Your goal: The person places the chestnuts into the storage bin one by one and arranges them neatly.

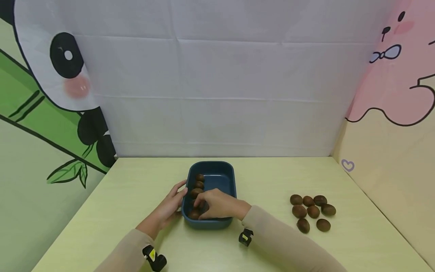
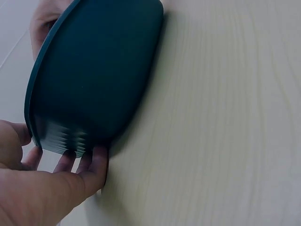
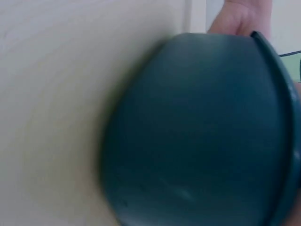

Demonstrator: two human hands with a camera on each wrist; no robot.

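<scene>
Brown ovals [image 1: 196,193] sit in a round-cornered tub [image 1: 209,225].

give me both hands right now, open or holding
Left hand: open, fingers against the side of the blue bin.
Right hand: curled over brown oval pieces in the bin; grip can't be told.

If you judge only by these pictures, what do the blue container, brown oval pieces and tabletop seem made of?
Blue container: probably plastic, satin; smooth walls, soft highlights. Brown oval pieces: perhaps nuts, shells faintly glossy; uneven shapes and tones. Tabletop: wood or wood-look laminate, matt; faint grain lines.
</scene>
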